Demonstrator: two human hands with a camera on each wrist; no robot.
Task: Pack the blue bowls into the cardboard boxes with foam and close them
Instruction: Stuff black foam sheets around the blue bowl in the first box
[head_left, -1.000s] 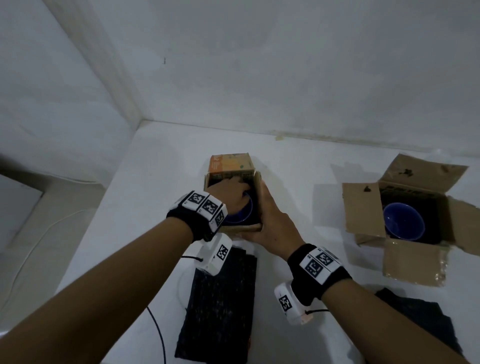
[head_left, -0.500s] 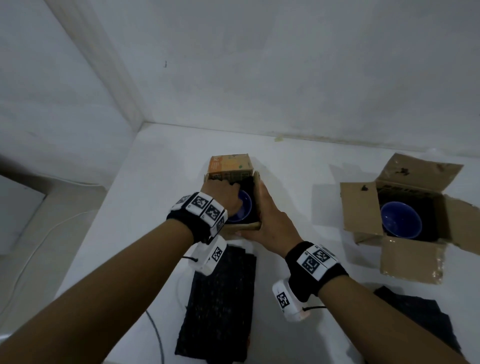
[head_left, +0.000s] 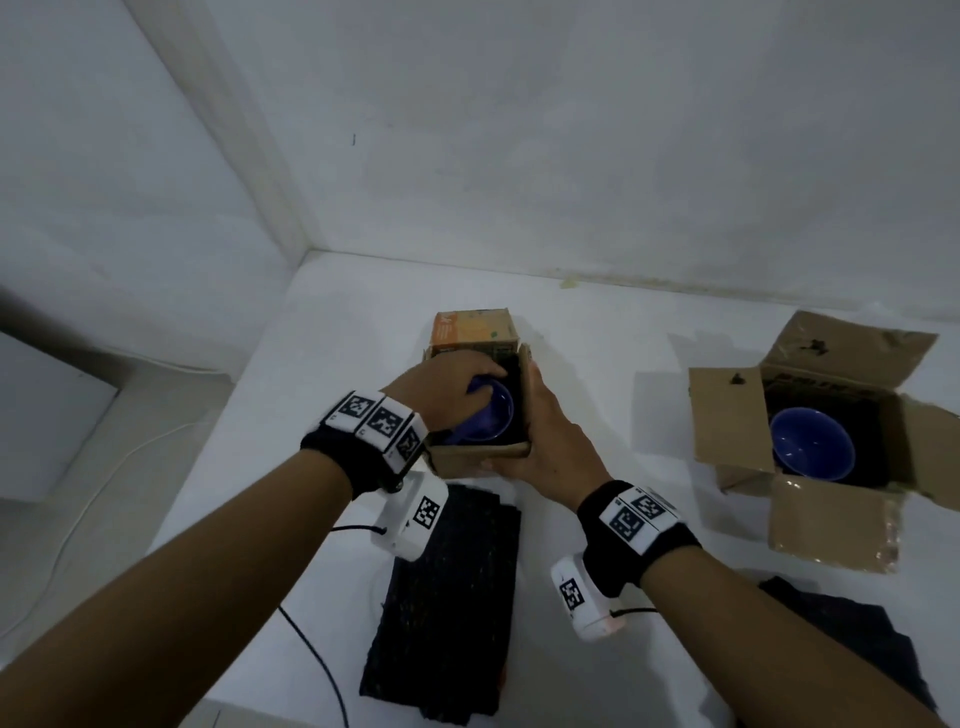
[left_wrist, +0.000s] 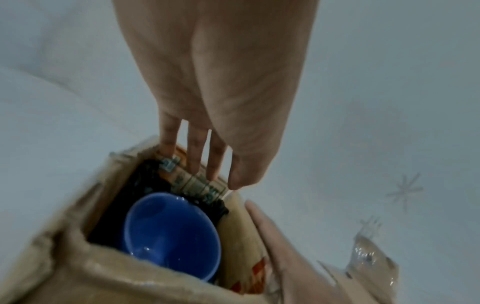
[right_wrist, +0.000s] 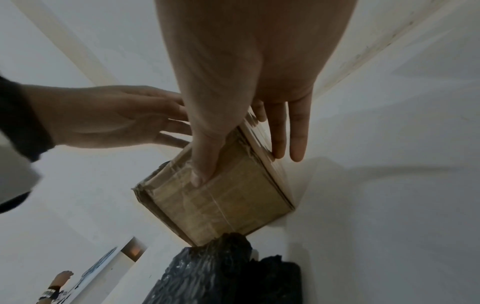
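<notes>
My left hand (head_left: 451, 388) has pulled back toward the near-left corner of the small cardboard box (head_left: 480, 457). A second ago it covered most of the blue bowl (head_left: 491, 415); now most of the bowl's inside is uncovered. From the left wrist view, the fingers (left_wrist: 194, 152) are straight and spread, tips at the box's far printed flap (left_wrist: 193, 181), holding nothing. Hand released.

The bowl sits inside the box, tilted, on dark foam lining (left_wrist: 145, 185). I judge it placed, not yet level.

My right hand (head_left: 545, 441) stays where it was, clasping the box's right wall: thumb on the near face (right_wrist: 205, 164), fingers down the outer side. It steadies the box.

The second cardboard box (head_left: 727, 421) to the right has not moved; its flaps stand open and its own bowl (head_left: 810, 449) lies inside on dark lining. Two loose foam sheets lie on the table (head_left: 597, 322): one (head_left: 447, 613) just before the small box, another (head_left: 841, 629) near the right box.

Meaning for the task: both bowls are boxed. Top foam and flap closing are still to do on both.
</notes>
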